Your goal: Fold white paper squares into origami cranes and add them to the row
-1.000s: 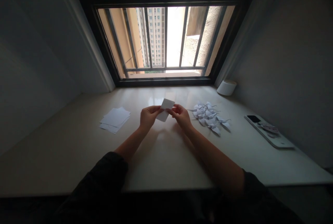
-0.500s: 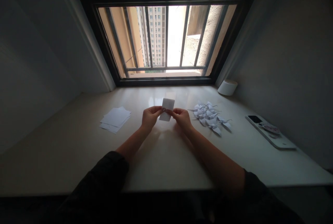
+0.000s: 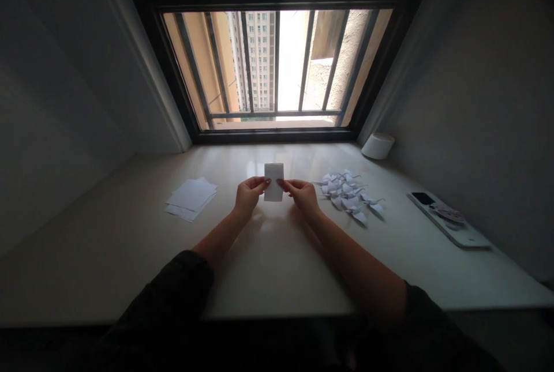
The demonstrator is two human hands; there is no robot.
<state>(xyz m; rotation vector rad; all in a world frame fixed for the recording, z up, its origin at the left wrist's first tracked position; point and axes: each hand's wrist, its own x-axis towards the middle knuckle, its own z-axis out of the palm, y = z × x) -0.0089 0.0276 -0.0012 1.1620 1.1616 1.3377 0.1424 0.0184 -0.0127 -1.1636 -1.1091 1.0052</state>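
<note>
A small folded piece of white paper point(image 3: 273, 187) is held upright above the table, between my two hands. My left hand point(image 3: 250, 194) pinches its left edge, thumb on the near face. On the opposite edge, my right hand point(image 3: 303, 194) grips it the same way with thumb and fingers. The fingers behind the paper are partly hidden. To the right of my right hand lies a cluster of several folded paper cranes point(image 3: 346, 190). Left of my left hand rests a loose stack of white paper sheets point(image 3: 191, 196).
The pale tabletop point(image 3: 259, 268) runs up to a barred window point(image 3: 277, 72). A white cylindrical object point(image 3: 378, 146) stands at the back right, by the wall. Near the right edge lies a phone point(image 3: 448, 219) with a round attachment on its back.
The folded paper has shifted slightly left and straightened. My thumbs, close together at its middle before, are now apart at its two edges.
</note>
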